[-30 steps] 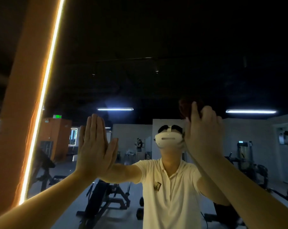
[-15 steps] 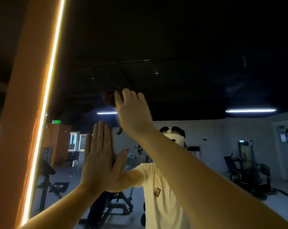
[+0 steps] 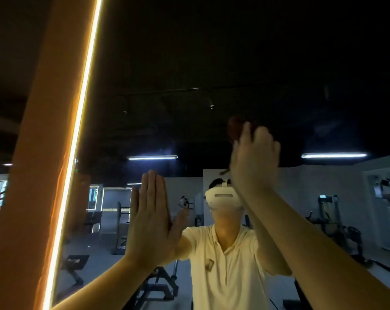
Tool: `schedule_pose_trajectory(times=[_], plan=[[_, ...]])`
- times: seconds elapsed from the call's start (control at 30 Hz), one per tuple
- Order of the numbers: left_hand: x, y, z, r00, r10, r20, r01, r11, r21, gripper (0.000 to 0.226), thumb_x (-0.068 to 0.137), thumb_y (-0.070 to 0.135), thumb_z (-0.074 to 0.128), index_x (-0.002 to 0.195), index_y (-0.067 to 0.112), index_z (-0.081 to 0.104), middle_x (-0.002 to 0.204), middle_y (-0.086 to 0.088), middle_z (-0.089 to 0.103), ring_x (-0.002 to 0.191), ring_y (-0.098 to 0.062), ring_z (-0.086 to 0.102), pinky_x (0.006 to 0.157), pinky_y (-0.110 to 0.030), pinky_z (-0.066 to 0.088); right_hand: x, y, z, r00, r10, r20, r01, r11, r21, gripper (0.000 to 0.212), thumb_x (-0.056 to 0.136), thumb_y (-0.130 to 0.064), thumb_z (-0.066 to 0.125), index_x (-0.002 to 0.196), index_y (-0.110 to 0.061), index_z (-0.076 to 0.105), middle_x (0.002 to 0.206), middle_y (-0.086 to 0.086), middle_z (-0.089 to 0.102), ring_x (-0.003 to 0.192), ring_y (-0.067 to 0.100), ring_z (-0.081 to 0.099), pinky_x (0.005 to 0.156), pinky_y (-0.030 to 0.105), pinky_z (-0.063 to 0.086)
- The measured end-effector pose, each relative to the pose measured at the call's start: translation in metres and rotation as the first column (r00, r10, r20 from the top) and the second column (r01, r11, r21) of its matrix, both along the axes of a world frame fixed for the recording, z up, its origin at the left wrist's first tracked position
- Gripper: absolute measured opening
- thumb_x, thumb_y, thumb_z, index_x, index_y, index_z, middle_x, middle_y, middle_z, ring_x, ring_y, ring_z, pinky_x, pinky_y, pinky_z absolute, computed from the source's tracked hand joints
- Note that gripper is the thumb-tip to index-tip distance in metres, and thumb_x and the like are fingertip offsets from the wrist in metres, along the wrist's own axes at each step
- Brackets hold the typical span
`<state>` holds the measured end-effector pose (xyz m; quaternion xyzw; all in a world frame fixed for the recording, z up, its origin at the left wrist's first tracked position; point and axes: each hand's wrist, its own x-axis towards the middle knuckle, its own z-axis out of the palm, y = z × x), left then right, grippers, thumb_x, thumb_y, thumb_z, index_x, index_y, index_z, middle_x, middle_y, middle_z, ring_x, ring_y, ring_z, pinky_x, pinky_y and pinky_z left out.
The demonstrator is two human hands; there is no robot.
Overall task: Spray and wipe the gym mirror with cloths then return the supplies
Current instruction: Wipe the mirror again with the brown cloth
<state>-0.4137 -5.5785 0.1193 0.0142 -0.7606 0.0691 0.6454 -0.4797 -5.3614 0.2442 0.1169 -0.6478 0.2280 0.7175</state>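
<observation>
Cloth under right fingers, against mirror

Dim scene, warm glare off LED strip at left, cool ceiling tubes reflected, edges bent, slight blur

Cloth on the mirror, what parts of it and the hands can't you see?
Head view only.
- Cloth: mostly hidden behind the right hand, dark and blurred.
- Right hand's grip: its own back hides whether it pinches or presses the cloth.
- Left hand: palm hidden, facing the mirror.
- Mirror: top and bottom cut off by the picture edges.
</observation>
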Motion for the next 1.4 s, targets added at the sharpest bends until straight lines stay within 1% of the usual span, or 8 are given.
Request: schedule_pose_trajectory(times=[0.2, 0.43, 0.6, 0.73, 0.97, 1.13, 1.23, 1.4], plan=[[0.017, -0.020, 0.002, 0.992, 0.009, 0.129, 0.000, 0.998, -0.070, 0.099, 0.099, 0.076, 0.019, 0.165, 0.004, -0.001, 0.174, -0.012, -0.009, 0.161, -0.025, -0.007, 0.129, -0.049, 0.006, 0.028, -0.096, -0.011, 0.995, 0.035, -0.092, 0.001, 0.932, 0.362, 0.058, 0.094, -0.031, 0.068, 0.145, -0.009, 0.050, 0.125, 0.016, 0.055, 0.106, 0.029, 0.057, 0.092, 0.042, 0.048], [0.055, -0.047, -0.027, 0.968, -0.016, 0.249, 0.013, 1.000, 0.015, 0.113, 0.093, 0.086, 0.001, 0.163, -0.003, 0.000, 0.173, -0.017, -0.010, 0.161, -0.029, -0.008, 0.131, -0.052, 0.010, 0.014, -0.024, -0.127, 0.982, 0.080, -0.169, 0.090, 0.591, 0.802, 0.070, 0.077, -0.025, 0.081, 0.141, -0.010, 0.056, 0.110, 0.012, 0.060, 0.096, 0.027, 0.062, 0.082, 0.041, 0.054], [0.037, -0.041, -0.030, 0.948, 0.071, 0.309, -0.079, 0.997, 0.014, 0.151, 0.069, 0.104, 0.043, 0.159, 0.002, -0.023, 0.168, -0.013, -0.032, 0.157, -0.028, -0.026, 0.130, -0.048, -0.003, -0.004, 0.027, -0.041, 0.989, -0.100, -0.110, 0.136, 0.910, 0.393, 0.069, 0.089, -0.026, 0.076, 0.148, -0.009, 0.044, 0.112, 0.020, 0.050, 0.094, 0.032, 0.053, 0.080, 0.046, 0.050], [0.037, -0.045, -0.029, 0.948, 0.088, 0.307, -0.095, 0.995, 0.010, 0.152, 0.069, 0.105, 0.041, 0.157, 0.001, -0.026, 0.166, -0.014, -0.035, 0.156, -0.028, -0.028, 0.129, -0.047, -0.005, 0.009, -0.002, 0.022, 0.999, -0.039, 0.001, 0.039, 0.995, 0.087, 0.053, 0.102, -0.026, 0.057, 0.151, -0.010, 0.045, 0.132, 0.023, 0.051, 0.115, 0.037, 0.054, 0.098, 0.049, 0.047], [0.039, -0.051, -0.030, 0.952, 0.086, 0.295, -0.085, 0.996, -0.016, 0.146, 0.073, 0.104, 0.035, 0.160, 0.001, -0.019, 0.169, -0.017, -0.026, 0.159, -0.030, -0.019, 0.130, -0.053, 0.008, 0.032, -0.093, -0.088, 0.997, 0.053, -0.056, -0.020, 0.879, 0.476, 0.061, 0.088, -0.023, 0.063, 0.147, -0.012, 0.051, 0.123, 0.017, 0.054, 0.110, 0.033, 0.056, 0.095, 0.046, 0.049], [0.039, -0.053, -0.031, 0.953, 0.005, 0.302, -0.011, 1.000, 0.019, 0.148, 0.070, 0.104, 0.042, 0.160, 0.005, -0.023, 0.170, -0.012, -0.027, 0.159, -0.026, -0.021, 0.131, -0.050, 0.004, 0.016, -0.010, -0.172, 0.993, 0.043, -0.109, 0.064, 0.578, 0.814, 0.059, 0.086, -0.024, 0.065, 0.142, -0.015, 0.049, 0.111, 0.008, 0.057, 0.103, 0.027, 0.058, 0.092, 0.041, 0.053], [0.038, -0.051, -0.030, 0.961, -0.012, 0.276, 0.004, 1.000, 0.031, 0.146, 0.070, 0.102, 0.042, 0.159, 0.009, -0.027, 0.167, -0.006, -0.034, 0.158, -0.023, -0.024, 0.130, -0.042, -0.007, 0.010, 0.055, -0.146, 0.996, -0.087, 0.020, 0.050, 0.733, 0.679, 0.048, 0.094, -0.033, 0.067, 0.139, -0.021, 0.054, 0.107, 0.005, 0.056, 0.098, 0.027, 0.059, 0.087, 0.030, 0.041], [0.042, -0.047, -0.030, 0.956, -0.003, 0.292, -0.009, 0.999, 0.038, 0.145, 0.071, 0.099, 0.044, 0.161, 0.004, -0.017, 0.170, -0.012, -0.025, 0.158, -0.026, -0.022, 0.129, -0.047, -0.001, 0.006, 0.083, -0.069, 0.980, -0.187, 0.074, 0.168, 0.963, 0.211, 0.051, 0.103, -0.022, 0.056, 0.150, -0.006, 0.047, 0.115, 0.023, 0.052, 0.097, 0.041, 0.053, 0.080, 0.047, 0.044]])
